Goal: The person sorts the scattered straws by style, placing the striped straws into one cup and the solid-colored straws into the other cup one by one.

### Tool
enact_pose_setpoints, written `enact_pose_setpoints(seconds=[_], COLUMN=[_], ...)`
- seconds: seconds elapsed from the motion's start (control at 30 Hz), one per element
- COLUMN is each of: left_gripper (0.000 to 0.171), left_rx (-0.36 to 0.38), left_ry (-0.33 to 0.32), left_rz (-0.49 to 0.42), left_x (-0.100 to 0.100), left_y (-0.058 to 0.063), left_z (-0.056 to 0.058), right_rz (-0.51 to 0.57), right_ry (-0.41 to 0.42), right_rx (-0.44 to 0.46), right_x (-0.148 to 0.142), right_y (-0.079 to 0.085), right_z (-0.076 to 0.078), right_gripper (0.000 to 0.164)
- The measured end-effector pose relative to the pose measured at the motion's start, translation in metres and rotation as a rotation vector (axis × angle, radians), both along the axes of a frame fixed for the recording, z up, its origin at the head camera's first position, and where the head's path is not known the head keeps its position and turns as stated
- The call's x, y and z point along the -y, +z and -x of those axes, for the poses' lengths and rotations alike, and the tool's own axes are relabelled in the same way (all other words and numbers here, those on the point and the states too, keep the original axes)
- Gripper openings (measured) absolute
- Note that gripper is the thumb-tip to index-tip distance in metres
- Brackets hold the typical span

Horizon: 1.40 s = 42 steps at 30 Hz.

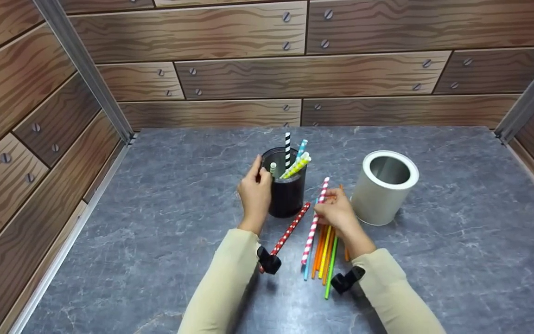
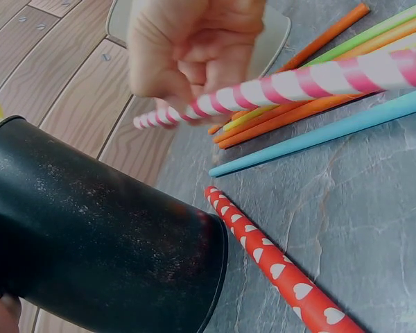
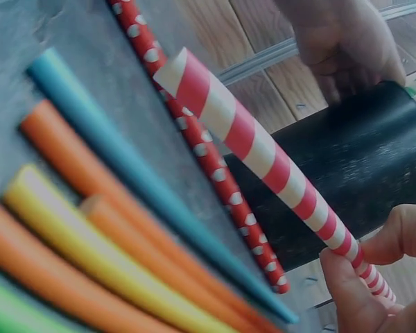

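Observation:
A pink-and-white striped paper straw (image 1: pixel 312 232) is pinched between the thumb and finger of my right hand (image 1: pixel 336 211), raised above the table. My left hand (image 1: pixel 255 197) grips the rim and side of a black cylindrical container (image 1: pixel 287 199). Inside it stand a black-and-white striped straw (image 1: pixel 288 148), a blue patterned one (image 1: pixel 302 147), yellow patterned ones (image 1: pixel 298 166) and a green-and-white one (image 1: pixel 273 168). A red straw with white hearts (image 2: pixel 284 274) lies on the table by the container's base. Under my right hand lie several plain straws, among them a blue one (image 3: pixel 145 166) and a green one (image 1: pixel 332 271).
A cream-coloured cylindrical container (image 1: pixel 378 204) with a white rim stands to the right of my right hand. The grey marbled tabletop (image 1: pixel 165 195) is bordered by wood-patterned walls (image 1: pixel 248 79) at the back and sides.

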<state>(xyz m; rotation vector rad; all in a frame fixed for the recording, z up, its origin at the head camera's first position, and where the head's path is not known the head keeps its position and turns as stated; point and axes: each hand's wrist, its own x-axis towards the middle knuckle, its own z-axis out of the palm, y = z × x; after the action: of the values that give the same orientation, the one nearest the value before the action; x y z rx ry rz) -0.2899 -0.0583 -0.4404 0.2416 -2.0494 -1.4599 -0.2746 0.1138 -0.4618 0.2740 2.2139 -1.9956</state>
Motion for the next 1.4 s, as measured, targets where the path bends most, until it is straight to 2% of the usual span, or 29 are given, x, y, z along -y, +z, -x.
enact_pose_setpoints(seconds=[0.13, 0.43, 0.67, 1.0, 1.27, 1.4], left_gripper=[0.040, 0.039, 0.039, 0.040, 0.040, 0.040], left_rx=[0.003, -0.007, -0.008, -0.010, -0.021, -0.012], left_ry=[0.001, 0.005, 0.000, -0.002, -0.009, -0.016], left_rz=[-0.011, -0.013, -0.014, -0.003, -0.009, -0.020], left_x=[0.000, 0.000, 0.000, 0.000, 0.000, 0.000], left_y=[0.001, 0.002, 0.003, 0.002, 0.002, 0.000], left_z=[0.000, 0.000, 0.001, 0.001, 0.001, -0.001], right_rz=[0.002, 0.024, 0.101, 0.129, 0.348, 0.443], right_ry=[-0.019, -0.091, -0.181, -0.271, -0.293, -0.319], right_rx=[-0.029, -0.156, -0.271, -0.599, -0.949, -1.077], right_x=[-0.001, 0.000, 0.001, 0.003, 0.010, 0.016], right_y=[0.012, 0.034, 0.050, 0.071, 0.075, 0.073], right_z=[0.000, -0.001, -0.006, -0.015, -0.018, -0.020], right_gripper=[0.048, 0.048, 0.049, 0.047, 0.047, 0.050])
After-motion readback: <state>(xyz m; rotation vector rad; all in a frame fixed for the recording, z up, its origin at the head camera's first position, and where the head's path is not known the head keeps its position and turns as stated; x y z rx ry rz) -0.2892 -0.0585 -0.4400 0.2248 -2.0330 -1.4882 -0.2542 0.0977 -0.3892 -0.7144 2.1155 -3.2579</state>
